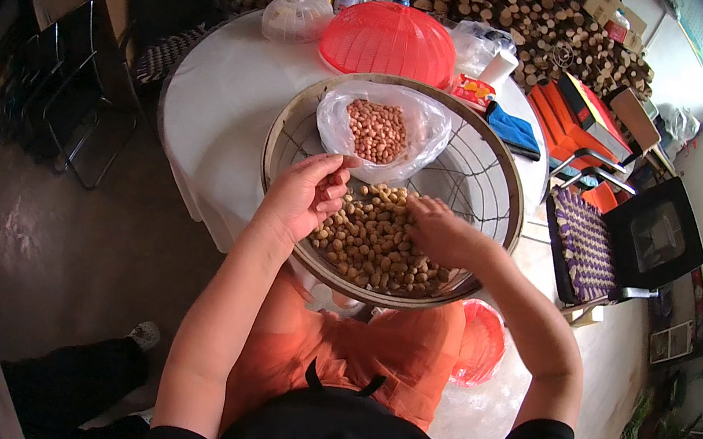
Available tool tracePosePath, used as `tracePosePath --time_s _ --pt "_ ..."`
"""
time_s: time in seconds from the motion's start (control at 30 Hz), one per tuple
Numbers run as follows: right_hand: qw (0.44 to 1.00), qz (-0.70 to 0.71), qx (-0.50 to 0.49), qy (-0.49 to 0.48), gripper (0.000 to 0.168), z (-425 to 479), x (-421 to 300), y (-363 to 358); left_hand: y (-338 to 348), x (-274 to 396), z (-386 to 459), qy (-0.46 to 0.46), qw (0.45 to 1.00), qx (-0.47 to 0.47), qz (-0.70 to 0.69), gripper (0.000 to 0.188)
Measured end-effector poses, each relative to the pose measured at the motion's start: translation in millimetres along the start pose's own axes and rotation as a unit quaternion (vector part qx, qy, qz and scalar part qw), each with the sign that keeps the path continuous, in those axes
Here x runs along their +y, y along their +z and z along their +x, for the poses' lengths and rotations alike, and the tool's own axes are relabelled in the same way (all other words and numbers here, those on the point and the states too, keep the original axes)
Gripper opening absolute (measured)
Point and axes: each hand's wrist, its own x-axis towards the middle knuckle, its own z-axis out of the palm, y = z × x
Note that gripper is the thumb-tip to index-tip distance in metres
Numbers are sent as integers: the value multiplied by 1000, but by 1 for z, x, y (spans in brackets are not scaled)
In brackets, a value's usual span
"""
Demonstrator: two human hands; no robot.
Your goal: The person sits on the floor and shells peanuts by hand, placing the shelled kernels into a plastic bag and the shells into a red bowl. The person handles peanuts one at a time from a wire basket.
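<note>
A round sieve (273,142) with a wooden rim and wire mesh rests at the near edge of the table. Unshelled peanuts (376,236) lie heaped in its near half. Behind them, inside the sieve, stands a clear plastic bag (428,120) with shelled reddish peanut kernels (376,131). My left hand (315,195) is raised over the sieve's left side, thumb and forefinger together near the bag's front edge; whether something small is between them cannot be told. My right hand (443,233) reaches palm down onto the right side of the unshelled peanuts, its fingertips partly hidden.
The round table (222,89) has a white cover. On it stand a red mesh food cover (389,38), a white one (297,16), a blue cloth (513,131) and a paper roll (499,68). A chair (587,250) is at right; another person's leg (78,377) shows lower left.
</note>
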Motion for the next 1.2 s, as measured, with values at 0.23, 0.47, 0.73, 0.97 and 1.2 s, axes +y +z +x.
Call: tracePosePath --time_s 0.23,0.47,0.73,0.97,1.2 --pt "942 32 13 -333 35 -26 -62 -10 -3 -1 -4 1 1000 -11 -20 26" --pt "963 257 -40 -70 33 -24 -25 -52 -4 1 -7 -3 1000 -16 -25 28" --pt "980 113 120 -108 32 38 -5 -6 0 0 -3 -4 1000 -5 -27 28" --pt "984 98 111 -99 28 47 -21 3 -2 1 -4 2 1000 -5 -29 27" --pt "981 140 122 -55 17 51 -18 5 -2 0 -3 7 1000 -4 -26 26"
